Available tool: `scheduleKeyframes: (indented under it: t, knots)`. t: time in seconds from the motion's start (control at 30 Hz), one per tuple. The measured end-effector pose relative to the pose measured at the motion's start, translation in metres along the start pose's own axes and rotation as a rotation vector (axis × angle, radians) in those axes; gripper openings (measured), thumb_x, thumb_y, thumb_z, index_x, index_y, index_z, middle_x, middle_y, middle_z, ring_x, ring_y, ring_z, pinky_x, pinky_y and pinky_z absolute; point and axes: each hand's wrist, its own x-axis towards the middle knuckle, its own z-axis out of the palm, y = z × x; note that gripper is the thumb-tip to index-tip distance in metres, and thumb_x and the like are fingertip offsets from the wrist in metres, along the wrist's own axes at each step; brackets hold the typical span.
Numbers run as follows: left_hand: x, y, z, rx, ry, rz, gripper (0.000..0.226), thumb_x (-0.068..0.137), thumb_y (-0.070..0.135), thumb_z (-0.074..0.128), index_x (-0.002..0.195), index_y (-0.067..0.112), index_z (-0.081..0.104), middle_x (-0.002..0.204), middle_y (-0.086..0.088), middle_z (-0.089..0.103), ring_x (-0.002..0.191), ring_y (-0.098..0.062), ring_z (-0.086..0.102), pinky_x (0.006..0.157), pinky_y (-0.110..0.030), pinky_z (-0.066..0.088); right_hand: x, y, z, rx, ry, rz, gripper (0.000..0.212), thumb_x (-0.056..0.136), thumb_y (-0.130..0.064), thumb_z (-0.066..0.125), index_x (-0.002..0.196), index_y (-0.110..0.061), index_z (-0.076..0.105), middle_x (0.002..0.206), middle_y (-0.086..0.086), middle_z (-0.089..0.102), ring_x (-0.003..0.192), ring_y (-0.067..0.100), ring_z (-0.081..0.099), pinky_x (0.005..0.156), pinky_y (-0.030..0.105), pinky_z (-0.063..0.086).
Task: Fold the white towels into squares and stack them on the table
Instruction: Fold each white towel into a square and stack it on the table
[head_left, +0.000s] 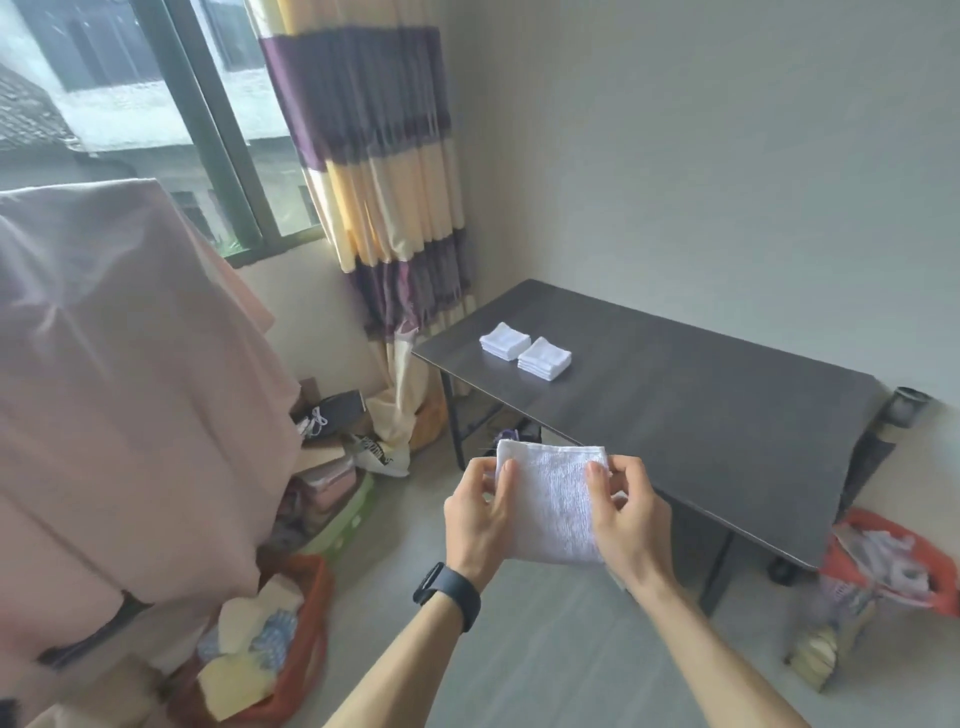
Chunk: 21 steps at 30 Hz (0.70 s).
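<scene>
While left hand (480, 512) and right hand (623, 514) pinch 1 white towel (550, 499) | table (701, 426): 2 stacks (505, 340) (544, 358)

arms: bare, no sleeves | left wrist: black band (448, 594), dark oblong face

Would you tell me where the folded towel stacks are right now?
In the head view, the left stack and right stack sit side by side at the table's far left end, by the curtain.

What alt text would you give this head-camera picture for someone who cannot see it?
A person's left hand and right hand pinch a folded white towel in the air before a dark table. Two small stacks of folded white towels sit side by side on it.
</scene>
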Motion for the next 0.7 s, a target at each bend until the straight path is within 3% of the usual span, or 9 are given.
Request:
scheduleKeyframes:
  t: [0.13, 0.27, 0.37, 0.7]
  knots:
    - [0.087, -0.007, 0.006, 0.007, 0.054, -0.042, 0.024, 0.095, 0.041, 0.06, 0.082, 0.021, 0.061, 0.07, 0.008, 0.059, 0.058, 0.002, 0.049, 0.054, -0.011, 0.039, 0.078, 0.002, 0.053, 0.005, -0.056, -0.016, 0.012, 0.096, -0.034, 0.059, 0.092, -0.024, 0.057, 0.063, -0.008, 0.061, 0.06, 0.008, 0.056, 0.054, 0.018, 0.04]
    - [0.172, -0.027, 0.015, 0.018, 0.064, -0.08, 0.023, 0.094, 0.04, 0.06, 0.081, 0.022, 0.061, 0.071, 0.009, 0.058, 0.059, 0.002, 0.048, 0.057, -0.012, 0.039, 0.146, 0.012, 0.109, 0.0, -0.092, 0.01, 0.011, 0.096, -0.036, 0.058, 0.092, -0.026, 0.056, 0.073, -0.009, 0.066, 0.065, 0.008, 0.058, 0.059, 0.022, 0.044]
    - [0.239, -0.046, 0.021, 0.018, 0.034, -0.098, 0.023, 0.095, 0.041, 0.059, 0.08, 0.023, 0.061, 0.073, 0.009, 0.059, 0.061, 0.001, 0.049, 0.059, -0.012, 0.039, 0.193, 0.024, 0.154, -0.008, -0.099, 0.043, 0.011, 0.097, -0.035, 0.058, 0.093, -0.025, 0.057, 0.077, -0.01, 0.067, 0.075, 0.004, 0.06, 0.062, 0.017, 0.045]
    - [0.452, -0.089, 0.017, 0.046, -0.13, -0.126, 0.024, 0.095, 0.044, 0.057, 0.081, 0.026, 0.062, 0.07, 0.011, 0.059, 0.06, 0.001, 0.049, 0.057, -0.011, 0.038, 0.329, 0.043, 0.297, -0.044, -0.046, 0.205, 0.012, 0.097, -0.036, 0.057, 0.093, -0.024, 0.058, 0.08, -0.009, 0.068, 0.079, -0.001, 0.06, 0.064, 0.008, 0.041]
